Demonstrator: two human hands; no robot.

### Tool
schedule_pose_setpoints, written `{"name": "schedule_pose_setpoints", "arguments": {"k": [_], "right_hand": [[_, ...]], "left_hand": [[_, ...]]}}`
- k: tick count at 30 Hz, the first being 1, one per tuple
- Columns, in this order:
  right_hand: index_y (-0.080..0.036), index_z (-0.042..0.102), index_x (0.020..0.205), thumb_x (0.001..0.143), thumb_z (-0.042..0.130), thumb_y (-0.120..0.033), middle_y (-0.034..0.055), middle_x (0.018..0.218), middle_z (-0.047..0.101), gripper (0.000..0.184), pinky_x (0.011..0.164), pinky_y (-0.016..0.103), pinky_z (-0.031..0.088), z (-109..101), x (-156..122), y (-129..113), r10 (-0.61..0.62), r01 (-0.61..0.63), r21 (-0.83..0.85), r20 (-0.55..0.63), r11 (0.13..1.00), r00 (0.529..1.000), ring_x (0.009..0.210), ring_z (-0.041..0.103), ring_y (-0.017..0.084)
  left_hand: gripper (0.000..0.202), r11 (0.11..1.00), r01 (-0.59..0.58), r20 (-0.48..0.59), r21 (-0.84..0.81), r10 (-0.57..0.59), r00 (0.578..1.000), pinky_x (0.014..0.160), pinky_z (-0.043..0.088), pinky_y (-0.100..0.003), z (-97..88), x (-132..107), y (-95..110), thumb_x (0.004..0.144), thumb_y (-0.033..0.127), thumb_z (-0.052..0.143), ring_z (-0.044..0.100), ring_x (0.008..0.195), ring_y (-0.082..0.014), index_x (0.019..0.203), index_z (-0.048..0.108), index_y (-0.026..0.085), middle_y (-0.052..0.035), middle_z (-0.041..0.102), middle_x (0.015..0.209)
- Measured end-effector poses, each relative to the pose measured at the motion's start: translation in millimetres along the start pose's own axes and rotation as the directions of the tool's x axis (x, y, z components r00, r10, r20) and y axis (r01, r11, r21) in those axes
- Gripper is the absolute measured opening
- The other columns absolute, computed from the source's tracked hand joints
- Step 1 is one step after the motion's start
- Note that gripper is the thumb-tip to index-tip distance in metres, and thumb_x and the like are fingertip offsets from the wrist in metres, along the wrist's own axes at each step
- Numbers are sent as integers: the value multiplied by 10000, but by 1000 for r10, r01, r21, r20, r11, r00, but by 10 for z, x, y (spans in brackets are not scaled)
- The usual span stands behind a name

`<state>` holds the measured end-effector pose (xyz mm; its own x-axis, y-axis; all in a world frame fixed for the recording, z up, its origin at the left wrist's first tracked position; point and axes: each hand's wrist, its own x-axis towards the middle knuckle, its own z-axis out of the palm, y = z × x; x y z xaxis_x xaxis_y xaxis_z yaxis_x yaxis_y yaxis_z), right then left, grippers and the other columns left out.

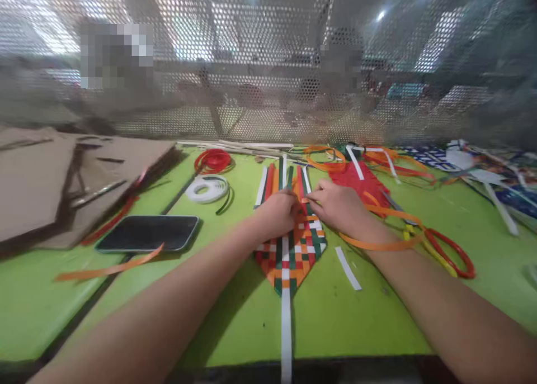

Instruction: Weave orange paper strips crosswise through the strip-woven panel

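Woven piece [300,261] mid-tabletop [335,328], between both hands, long white tail past near edge. Left hand [277,212] over weave, fingers curled; grip hidden, cannot tell whether clamped. Right hand [338,206] at weave's right edge, grip pinched on orange strip [304,200]. Orange loop [377,244] crosses right wrist, in way. Red mat [358,180] partly behind right hand. White scrap [348,268] near weave. Left side: white coil [207,189], red coil [213,161], phone [147,233] with orange offcut [109,270] over edge, cardboard [33,183] beyond. Perforated screen [268,104] across back.
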<state>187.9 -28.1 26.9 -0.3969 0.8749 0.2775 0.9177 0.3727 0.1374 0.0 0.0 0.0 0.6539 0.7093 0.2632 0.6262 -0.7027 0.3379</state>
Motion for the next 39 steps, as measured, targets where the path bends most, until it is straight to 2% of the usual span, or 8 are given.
{"name": "schedule_pose_setpoints", "arguments": {"k": [8, 13, 16, 19, 25, 27, 33, 39], "right_hand": [[-194, 705, 867, 966, 471, -311, 42, 899, 571, 280, 543, 303, 221, -39, -3, -78, -32, 31, 24, 14, 999, 999, 631, 449, 133], [-191, 707, 891, 957, 474, -314, 52, 889, 574, 272, 552, 306, 256, 5, -7, -63, -24, 23, 43, 20, 999, 1000, 644, 488, 144], [-200, 727, 898, 944, 482, -309, 61, 882, 583, 272, 562, 307, 281, 54, -7, -45, -16, 14, 67, 31, 998, 999, 660, 518, 157], [-212, 745, 931, 931, 491, -295, 67, 878, 596, 268, 586, 308, 320, 95, -8, -19, -8, 5, 117, 26, 993, 1000, 680, 542, 168], [-214, 759, 982, 921, 518, -284, 77, 894, 615, 258, 669, 303, 394, 115, -16, 28, -5, -3, 248, 31, 969, 1000, 755, 573, 186], [-211, 760, 989, 927, 513, -280, 77, 894, 615, 263, 696, 300, 406, 105, -20, 34, -16, 6, 277, 32, 961, 999, 770, 577, 186], [-213, 761, 1017, 939, 498, -276, 73, 881, 603, 281, 715, 288, 418, 85, -36, 48, -33, 19, 325, 37, 945, 999, 787, 583, 181], [-202, 759, 1003, 946, 500, -303, 70, 863, 596, 283, 725, 283, 420, 101, -55, 68, -41, 26, 340, 36, 940, 999, 788, 575, 179]], "left_hand": [[255, 994, 10, -14, -107, -11, 1000, 916, 503, -338, -42, -6, 1, 836, 112, 469, 625, 1019, -228, 908, 712, 145, -131, 673, 1093], [275, 932, 202, 52, -301, -195, 979, 820, 516, -320, -67, 73, -87, 836, 203, 530, 653, 931, -227, 1040, 714, 185, -81, 718, 1026], [279, 795, 352, 110, -494, -345, 932, 781, 515, -280, -64, 153, -155, 823, 221, 568, 668, 890, -201, 1055, 719, 187, -60, 737, 962], [281, 554, 465, 184, -691, -487, 854, 584, 477, -218, -71, 212, -178, 813, 197, 593, 675, 828, -175, 1069, 697, 145, -84, 729, 923], [163, 169, 475, 333, -864, -517, 789, 440, 374, -175, -162, 209, -88, 816, 98, 586, 638, 706, -116, 962, 658, 104, -124, 706, 951], [150, 186, 491, 340, -851, -517, 786, 446, 379, -183, -155, 200, -85, 811, 112, 617, 617, 671, -109, 953, 667, 112, -106, 698, 898], [176, 533, 523, 249, -666, -502, 828, 460, 376, -226, 12, 191, -164, 794, 263, 680, 483, 488, -82, 937, 733, 176, -30, 673, 745], [169, 721, 500, 75, -480, -534, 842, 590, 464, -233, 67, 194, -102, 756, 276, 691, 637, 682, -144, 886, 732, 176, -40, 725, 799]]}}
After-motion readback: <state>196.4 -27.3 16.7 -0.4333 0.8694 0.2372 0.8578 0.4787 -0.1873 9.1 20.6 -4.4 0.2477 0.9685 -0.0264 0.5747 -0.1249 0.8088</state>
